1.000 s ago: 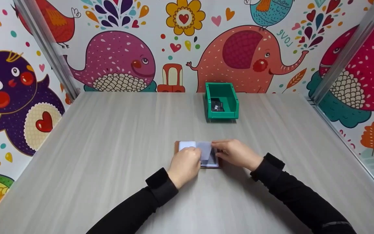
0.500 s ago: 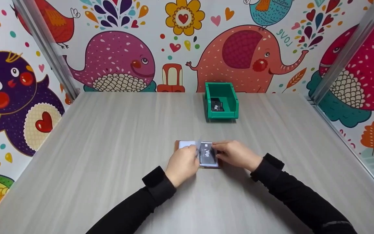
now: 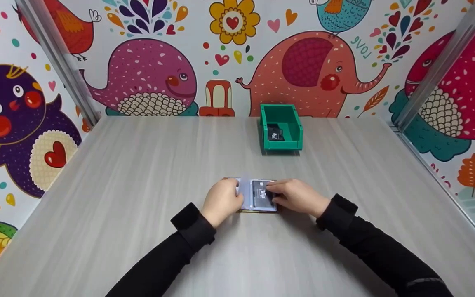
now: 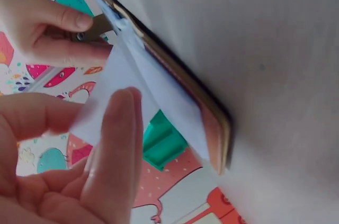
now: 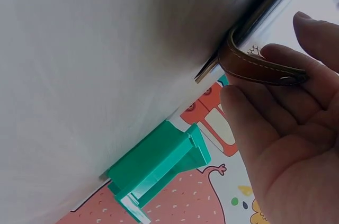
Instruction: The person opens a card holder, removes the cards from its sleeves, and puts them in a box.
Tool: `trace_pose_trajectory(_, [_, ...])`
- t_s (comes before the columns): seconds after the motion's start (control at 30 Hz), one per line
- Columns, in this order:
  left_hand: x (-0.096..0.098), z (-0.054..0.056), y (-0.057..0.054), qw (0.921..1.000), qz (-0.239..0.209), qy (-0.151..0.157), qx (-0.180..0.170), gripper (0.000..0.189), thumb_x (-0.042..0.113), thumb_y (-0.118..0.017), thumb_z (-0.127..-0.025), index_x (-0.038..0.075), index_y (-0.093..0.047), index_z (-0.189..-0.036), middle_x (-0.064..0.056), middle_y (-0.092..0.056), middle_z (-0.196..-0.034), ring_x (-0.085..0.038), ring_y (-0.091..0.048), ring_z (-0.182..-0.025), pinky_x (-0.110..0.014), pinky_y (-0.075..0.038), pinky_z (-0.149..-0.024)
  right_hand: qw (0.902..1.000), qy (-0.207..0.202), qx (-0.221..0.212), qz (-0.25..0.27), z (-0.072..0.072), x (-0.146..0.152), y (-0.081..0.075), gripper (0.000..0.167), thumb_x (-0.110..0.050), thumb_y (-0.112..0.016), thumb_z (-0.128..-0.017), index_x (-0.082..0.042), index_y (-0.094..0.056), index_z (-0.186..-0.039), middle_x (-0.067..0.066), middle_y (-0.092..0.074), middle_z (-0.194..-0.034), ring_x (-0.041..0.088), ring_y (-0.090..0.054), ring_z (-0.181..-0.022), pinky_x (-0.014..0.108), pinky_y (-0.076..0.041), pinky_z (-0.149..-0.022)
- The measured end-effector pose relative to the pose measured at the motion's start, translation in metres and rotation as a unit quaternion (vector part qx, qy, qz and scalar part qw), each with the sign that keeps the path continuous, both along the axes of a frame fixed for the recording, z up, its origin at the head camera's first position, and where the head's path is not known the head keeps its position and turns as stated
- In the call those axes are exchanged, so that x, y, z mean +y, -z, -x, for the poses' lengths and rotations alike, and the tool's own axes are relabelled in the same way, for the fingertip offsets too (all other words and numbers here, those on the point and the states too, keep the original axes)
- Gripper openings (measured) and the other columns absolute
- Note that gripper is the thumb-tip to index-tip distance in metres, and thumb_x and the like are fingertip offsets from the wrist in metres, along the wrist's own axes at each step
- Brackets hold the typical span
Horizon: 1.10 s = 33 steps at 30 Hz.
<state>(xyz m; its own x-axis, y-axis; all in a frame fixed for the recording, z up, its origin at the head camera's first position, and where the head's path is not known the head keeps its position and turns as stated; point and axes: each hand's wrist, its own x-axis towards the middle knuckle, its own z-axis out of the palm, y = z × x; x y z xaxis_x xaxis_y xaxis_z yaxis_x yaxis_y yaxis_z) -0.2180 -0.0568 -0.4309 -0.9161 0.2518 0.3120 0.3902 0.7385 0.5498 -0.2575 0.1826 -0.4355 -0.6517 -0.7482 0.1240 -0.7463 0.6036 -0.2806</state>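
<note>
A brown card holder (image 5: 259,68) lies spread on the table. In the head view a black card marked "Vip" (image 3: 259,197) shows in its right-hand clear sleeve. My left hand (image 3: 222,200) pinches a translucent sleeve page (image 4: 114,89) between thumb and finger. That page stands raised from the page beneath it in the left wrist view. My right hand (image 3: 301,198) rests at the holder's right edge, fingertips over the card's side. Across its loosely bent fingers lies the brown snap strap (image 5: 257,70), with the thumb apart from it in the right wrist view.
A green bin (image 3: 283,145) stands at the back of the table, with black cards (image 3: 275,134) inside on its left. Printed walls with metal corner posts (image 3: 58,62) enclose the pale wood-look table (image 3: 151,165) at the back and sides.
My left hand has moved left, turning the translucent page over leftward and uncovering the black card. My right hand stays at the right edge, its fingertips now further over the card.
</note>
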Motion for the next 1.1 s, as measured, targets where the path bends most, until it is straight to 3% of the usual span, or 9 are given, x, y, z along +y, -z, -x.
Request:
trace_pose_trajectory(0.33, [-0.007,0.007,-0.002,0.9988,0.0,-0.032,-0.037,0.012,0.002,-0.068,-0.081,-0.006,-0.068,-0.091,-0.017,-0.069,-0.086,-0.028,-0.063,-0.072,-0.043,-0.053,-0.07,0.9999,-0.011,0.01,-0.001,0.001,-0.002,0.004,0.036,-0.003,-0.074,-0.086,0.006,-0.067,-0.12,0.02,-0.066,-0.121,0.03,-0.065,-0.11,0.043,-0.052,-0.09])
trace_pose_trajectory(0.67, [-0.01,0.008,0.003,0.9983,0.008,-0.034,-0.046,0.002,-0.004,-0.065,-0.076,-0.002,-0.064,-0.077,-0.012,-0.066,-0.077,-0.021,-0.051,-0.063,-0.04,-0.049,-0.062,0.9998,-0.012,0.015,-0.009,0.001,-0.004,0.004,0.034,-0.003,-0.075,-0.085,0.007,-0.068,-0.117,0.021,-0.066,-0.121,0.031,-0.064,-0.11,0.043,-0.052,-0.091])
trace_pose_trajectory(0.93, [-0.011,0.007,0.004,0.9979,0.041,-0.029,-0.042,0.025,-0.008,-0.059,-0.072,0.008,-0.043,-0.061,-0.005,-0.051,-0.063,-0.019,-0.036,-0.058,-0.035,-0.039,-0.056,0.9999,-0.012,0.007,-0.003,0.002,-0.004,0.004,0.034,-0.004,-0.075,-0.085,0.006,-0.069,-0.117,0.021,-0.065,-0.122,0.032,-0.063,-0.113,0.042,-0.051,-0.092])
trace_pose_trajectory(1.1, [-0.01,0.008,0.004,0.9965,0.054,-0.035,-0.055,0.023,-0.009,-0.058,-0.073,0.007,-0.046,-0.062,-0.007,-0.054,-0.065,-0.019,-0.037,-0.059,-0.035,-0.041,-0.057,0.9999,-0.016,0.005,-0.003,0.002,-0.004,0.004,0.035,-0.003,-0.075,-0.085,0.006,-0.068,-0.117,0.021,-0.065,-0.122,0.032,-0.063,-0.113,0.043,-0.051,-0.092])
